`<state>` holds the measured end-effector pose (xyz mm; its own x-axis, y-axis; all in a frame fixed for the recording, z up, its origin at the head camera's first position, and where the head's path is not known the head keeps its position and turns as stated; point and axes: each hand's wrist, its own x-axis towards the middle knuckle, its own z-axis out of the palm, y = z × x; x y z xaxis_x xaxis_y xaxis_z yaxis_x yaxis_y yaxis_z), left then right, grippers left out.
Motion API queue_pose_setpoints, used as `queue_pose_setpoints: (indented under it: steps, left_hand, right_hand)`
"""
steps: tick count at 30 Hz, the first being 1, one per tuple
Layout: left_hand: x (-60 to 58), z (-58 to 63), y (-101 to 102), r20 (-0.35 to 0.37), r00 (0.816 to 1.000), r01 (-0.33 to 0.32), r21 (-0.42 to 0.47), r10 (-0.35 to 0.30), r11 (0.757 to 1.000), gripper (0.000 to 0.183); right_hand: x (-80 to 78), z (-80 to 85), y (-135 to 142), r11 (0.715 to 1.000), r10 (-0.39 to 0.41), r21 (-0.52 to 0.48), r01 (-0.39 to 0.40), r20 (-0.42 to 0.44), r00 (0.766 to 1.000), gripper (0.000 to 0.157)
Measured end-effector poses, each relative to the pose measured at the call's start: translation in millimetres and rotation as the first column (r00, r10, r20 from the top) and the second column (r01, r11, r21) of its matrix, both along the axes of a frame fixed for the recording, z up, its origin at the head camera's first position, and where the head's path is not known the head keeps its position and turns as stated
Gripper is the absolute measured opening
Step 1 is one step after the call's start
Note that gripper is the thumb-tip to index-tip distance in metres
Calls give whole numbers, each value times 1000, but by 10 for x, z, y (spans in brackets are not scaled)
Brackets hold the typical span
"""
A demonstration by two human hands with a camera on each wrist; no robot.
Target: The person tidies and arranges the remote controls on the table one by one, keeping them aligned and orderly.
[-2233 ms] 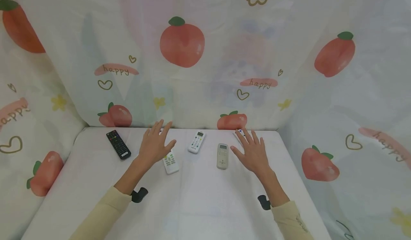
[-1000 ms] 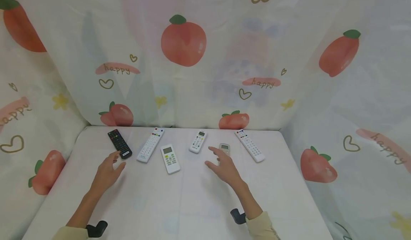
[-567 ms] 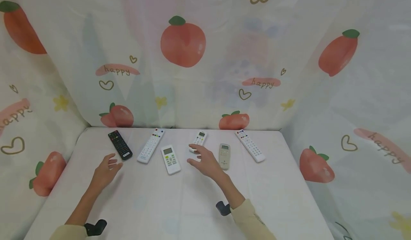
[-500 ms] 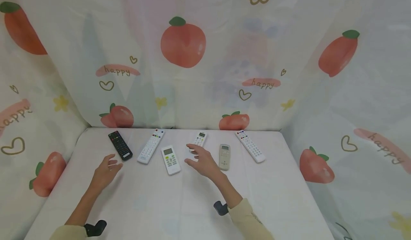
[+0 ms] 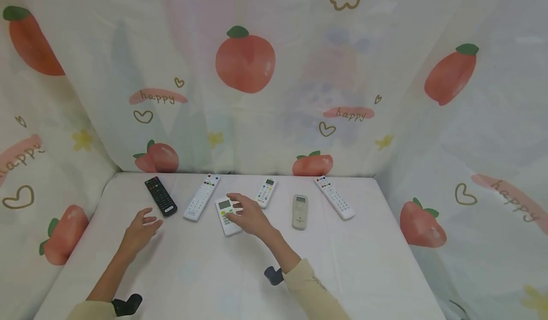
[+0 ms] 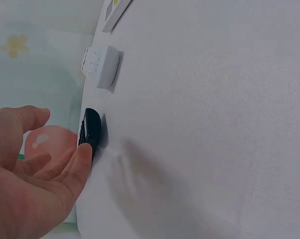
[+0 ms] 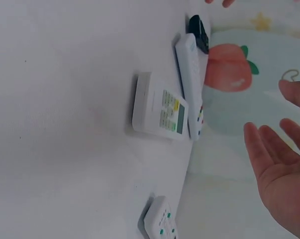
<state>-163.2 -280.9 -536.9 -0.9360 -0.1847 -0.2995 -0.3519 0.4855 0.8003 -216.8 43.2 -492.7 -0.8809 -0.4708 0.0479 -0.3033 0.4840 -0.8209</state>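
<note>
My left hand (image 5: 139, 231) hovers above the table just in front of the black remote control (image 5: 161, 197), fingers loosely bent and holding nothing. In the left wrist view a gap of air shows under that hand (image 6: 35, 184), with its shadow on the cloth. Over the white air-conditioner remote (image 5: 229, 225), my right hand (image 5: 252, 218) hangs with thumb and fingers apart, partly covering that remote in the head view. The right wrist view shows the same white remote (image 7: 162, 109) flat on the table and the right hand (image 7: 284, 174) apart from it.
A long white remote (image 5: 202, 197) lies between the black one and the covered one. Further right are a small white remote (image 5: 266, 192), a beige remote (image 5: 299, 212) and another long white remote (image 5: 334, 198). Fruit-printed cloth (image 5: 274, 134) hangs behind the white table (image 5: 222, 286).
Both hands were spread over the remotes at first, then drew apart from that pose. The right hand has since swept left, past the beige and small white remotes. Lately the left hand stays nearly still.
</note>
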Motion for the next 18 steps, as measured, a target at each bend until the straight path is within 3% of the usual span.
queue_pose_setpoints:
  steps: [6,18]
  left_hand:
    - [-47,-21,-30,-12,1000,0,-2,0,1000,73]
    - [-173,-34,-47,4,1000,-6,-17,6,1000,73]
  right_hand:
    - [-50,-59,-142,1000,17,-25,-16,33,999,55]
    - [-180,-108,-506,999,39,28,-41,55,998,53]
